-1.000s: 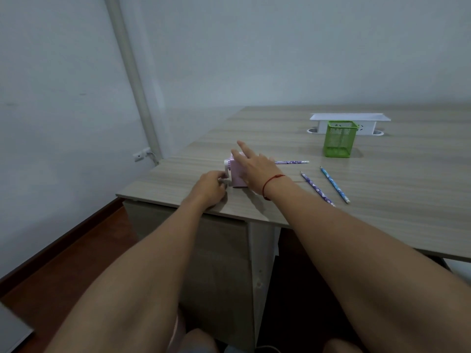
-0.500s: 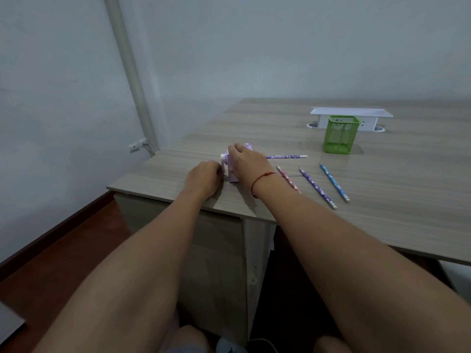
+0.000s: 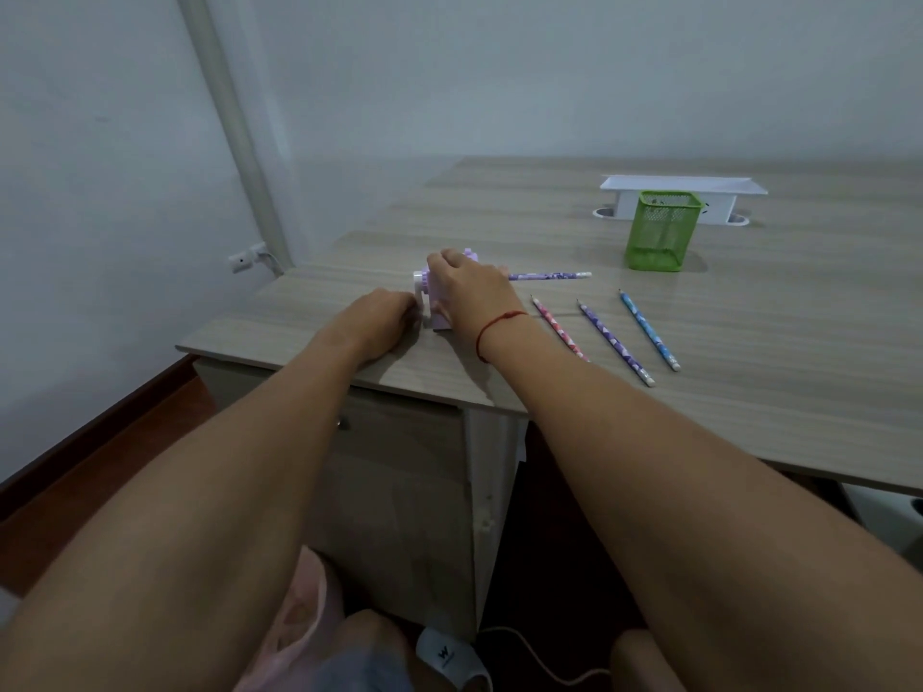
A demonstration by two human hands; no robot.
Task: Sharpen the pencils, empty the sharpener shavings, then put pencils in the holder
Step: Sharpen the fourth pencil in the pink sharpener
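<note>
Right hand settled atop sharpener — left hand at crank

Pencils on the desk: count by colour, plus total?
Purple pencil in the sharpener: 1
Pink pencil: 1
Purple pencil lying loose: 1
Blue pencil: 1
Total: 4, none in the green holder as far as the mesh shows.

A light wood-grain tabletop fills the right side, with a white rectangular plastic box at its far end. A pale vertical pipe runs down the grey wall, beside a small white wall outlet. Reddish-brown floor lies below.
</note>
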